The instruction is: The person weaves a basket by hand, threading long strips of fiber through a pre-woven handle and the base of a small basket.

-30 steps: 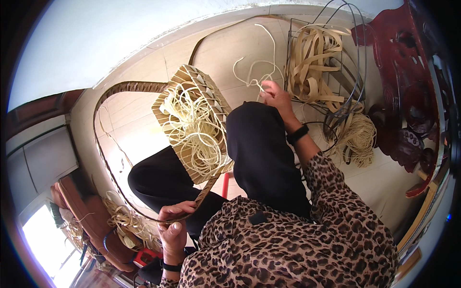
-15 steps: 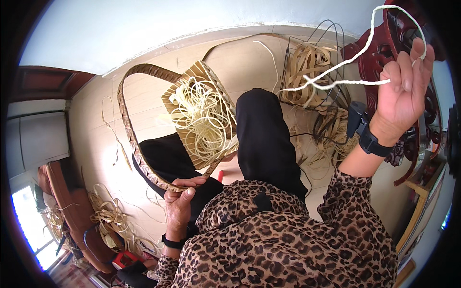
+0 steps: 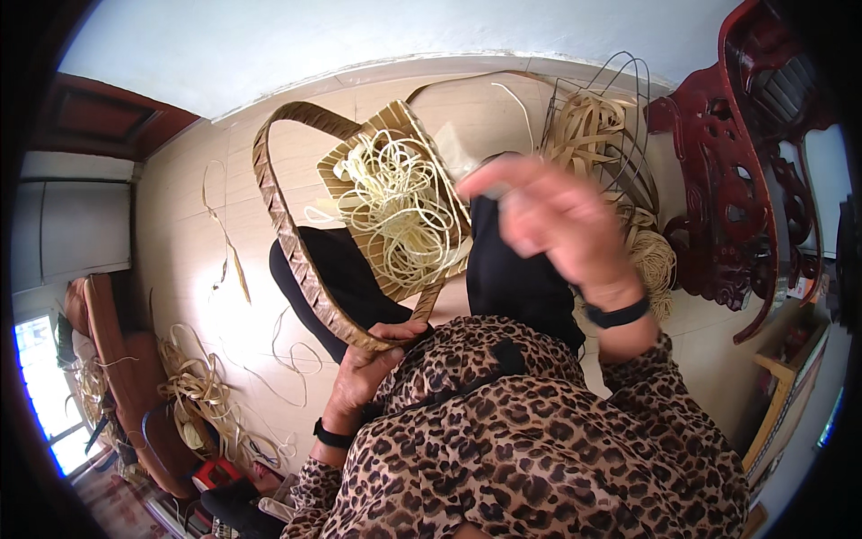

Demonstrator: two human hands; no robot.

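My left hand [image 3: 364, 373] is closed around the lower part of a basket handle [image 3: 289, 229], a long loop wrapped in flat brown strip. The handle's ribbed tan basket [image 3: 393, 117] leans tilted against my knees. Inside the basket lies a loose tangle of pale cream cord [image 3: 395, 202]. To the right of the basket, over my right knee, my right hand [image 3: 561, 225] is blurred by motion. Its fingers reach toward the basket's right edge. Whether they hold any cord does not show clearly.
A wire rack [image 3: 588, 121] with flat tan strips stands by the far wall, with a coil of cord [image 3: 654, 269] nearer. A carved dark-red chair [image 3: 718, 171] is on the right. More strips [image 3: 202, 386] lie on the floor at the left beside a brown seat [image 3: 144, 377].
My right hand has come down and left from the raised position at the upper right, where it held a white twisted cord. My left hand still holds the handle.
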